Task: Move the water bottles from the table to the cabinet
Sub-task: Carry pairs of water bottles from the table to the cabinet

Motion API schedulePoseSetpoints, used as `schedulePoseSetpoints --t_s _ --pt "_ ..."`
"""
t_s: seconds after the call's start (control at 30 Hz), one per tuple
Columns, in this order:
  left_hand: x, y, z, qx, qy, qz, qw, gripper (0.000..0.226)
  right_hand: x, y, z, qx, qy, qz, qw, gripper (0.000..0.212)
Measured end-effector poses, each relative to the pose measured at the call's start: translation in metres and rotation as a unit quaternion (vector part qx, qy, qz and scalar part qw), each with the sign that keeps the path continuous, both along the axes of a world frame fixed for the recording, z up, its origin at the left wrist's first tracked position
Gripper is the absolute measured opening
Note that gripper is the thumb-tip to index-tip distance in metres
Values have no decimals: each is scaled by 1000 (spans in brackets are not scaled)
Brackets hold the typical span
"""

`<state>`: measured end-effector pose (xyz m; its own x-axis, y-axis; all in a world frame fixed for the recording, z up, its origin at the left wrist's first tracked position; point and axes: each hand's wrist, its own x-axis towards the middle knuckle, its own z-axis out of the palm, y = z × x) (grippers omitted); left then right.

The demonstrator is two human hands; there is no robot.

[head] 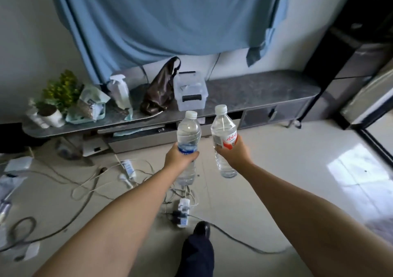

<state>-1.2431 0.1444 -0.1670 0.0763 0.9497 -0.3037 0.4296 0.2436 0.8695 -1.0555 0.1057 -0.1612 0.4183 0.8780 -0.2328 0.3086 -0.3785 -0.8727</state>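
My left hand (180, 156) grips a clear water bottle with a blue label (188, 134) around its middle, held upright. A second clear bottle, with a red and white label (223, 128), is held upright in my right hand (236, 151). Both have white caps and hang in the air over the tiled floor, side by side and a little apart. Ahead of them runs a low grey cabinet (261, 89) with a marbled top along the wall. The right stretch of its top is bare.
On the cabinet's left half stand a clear lidded box (190, 93), a brown bag (159, 92), a spray bottle (119, 92), packets and a potted plant (57, 98). Cables and a power strip (183, 213) lie across the floor. My shoe (201, 230) is below.
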Motion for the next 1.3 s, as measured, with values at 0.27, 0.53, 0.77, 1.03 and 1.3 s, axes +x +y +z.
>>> schedulePoseSetpoints --t_s 0.27,0.53,0.77,1.03,1.3 --pt "142 92 11 23 18 -170 985 44 126 49 7 28 -6 -129 991 59" --pt "266 159 25 16 7 -242 970 47 228 78 21 57 -11 -232 971 56" --pt "391 194 7 -6 -12 -276 961 40 342 105 12 36 -26 -256 966 54" --pt "576 256 -2 -25 6 -243 970 39 524 166 6 24 -15 -249 968 50" --pt "702 308 -13 -68 -12 -212 975 45 656 224 1 -9 -29 -255 966 48"
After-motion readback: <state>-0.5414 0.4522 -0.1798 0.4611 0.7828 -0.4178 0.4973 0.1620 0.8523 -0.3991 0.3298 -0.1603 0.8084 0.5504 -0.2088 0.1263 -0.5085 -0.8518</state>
